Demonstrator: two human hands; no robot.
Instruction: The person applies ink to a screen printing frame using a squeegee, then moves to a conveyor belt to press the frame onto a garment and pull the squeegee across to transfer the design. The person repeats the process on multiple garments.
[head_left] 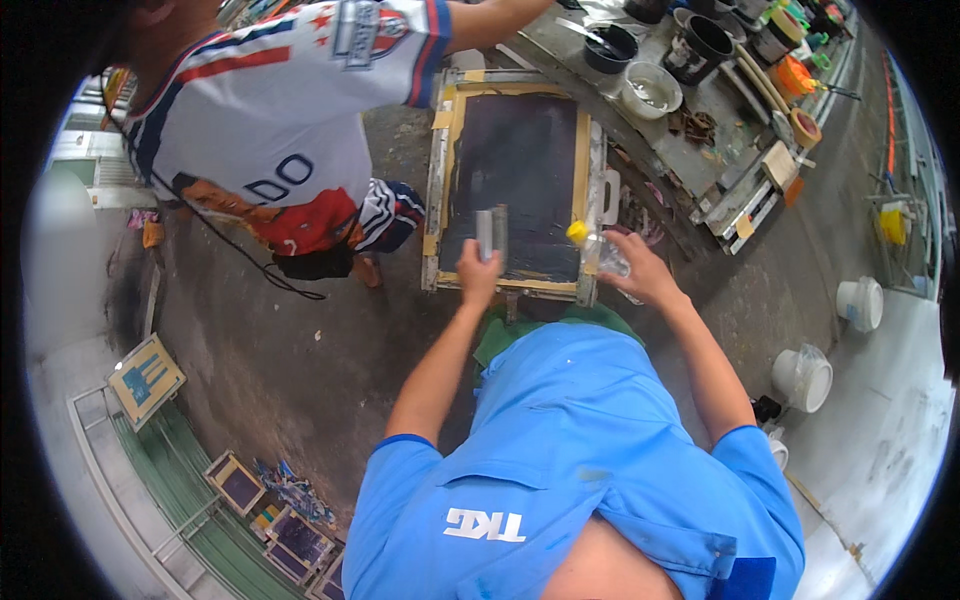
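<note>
A screen-printing frame with a dark mesh and tan tape around its edges lies in front of me. My left hand is closed around a flat, silvery metal blade, like a scraper, held over the lower part of the mesh. At the frame's lower right corner, my right hand has its fingers curled around a clear plastic bottle. The bottle's yellow cap points left, toward the mesh. Some green cloth shows between my body and the frame.
Another person in a white printed shirt stands close at the left, one arm reaching past the frame. A cluttered workbench at the upper right bears a white bowl and black tubs. White buckets stand along the right.
</note>
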